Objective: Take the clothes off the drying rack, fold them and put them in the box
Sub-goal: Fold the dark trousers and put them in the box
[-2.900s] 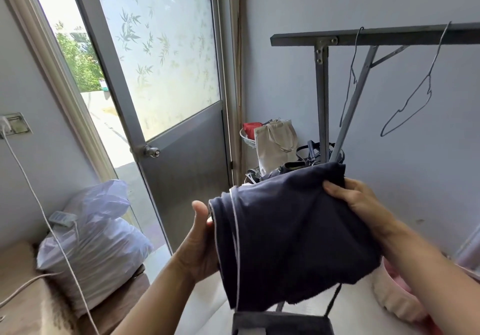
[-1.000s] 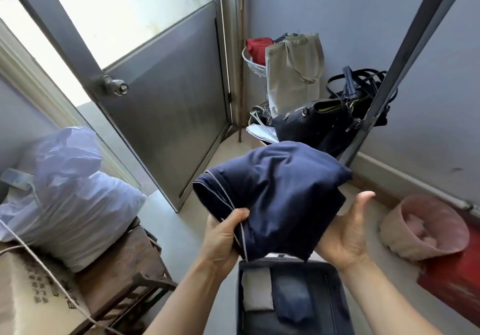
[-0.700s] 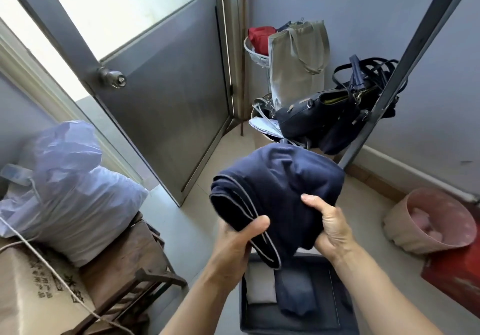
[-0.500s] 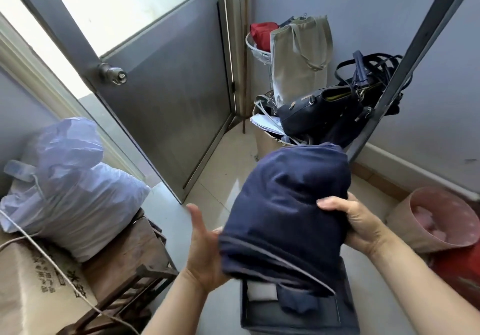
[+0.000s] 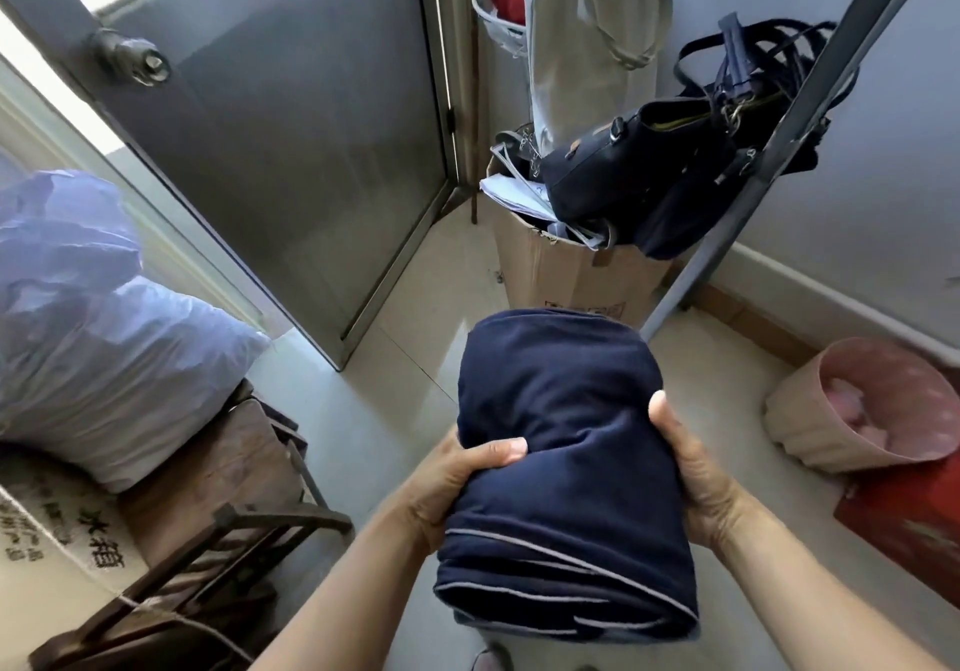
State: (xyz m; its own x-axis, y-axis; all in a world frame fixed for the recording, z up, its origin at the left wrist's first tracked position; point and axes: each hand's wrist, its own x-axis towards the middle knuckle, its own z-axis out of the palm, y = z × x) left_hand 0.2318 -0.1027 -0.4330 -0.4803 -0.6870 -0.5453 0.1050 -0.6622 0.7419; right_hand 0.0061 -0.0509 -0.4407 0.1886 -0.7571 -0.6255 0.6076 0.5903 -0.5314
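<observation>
The folded navy garment (image 5: 561, 467) is held in the air between the left hand (image 5: 457, 483) and right hand (image 5: 696, 478), fingers curled around its sides. The box is hidden underneath; if the grip is loosened, the folds could open.

2 bare forearms enter from the near edge, one at the left, one at the right — no sleeve, cuff or glove shows on either. The left hand (image 5: 457, 483) and the right hand (image 5: 693, 478) are bare too: no ring, watch or band is visible at the wrists or fingers. The thumbnails are short and unpainted — plain.
</observation>
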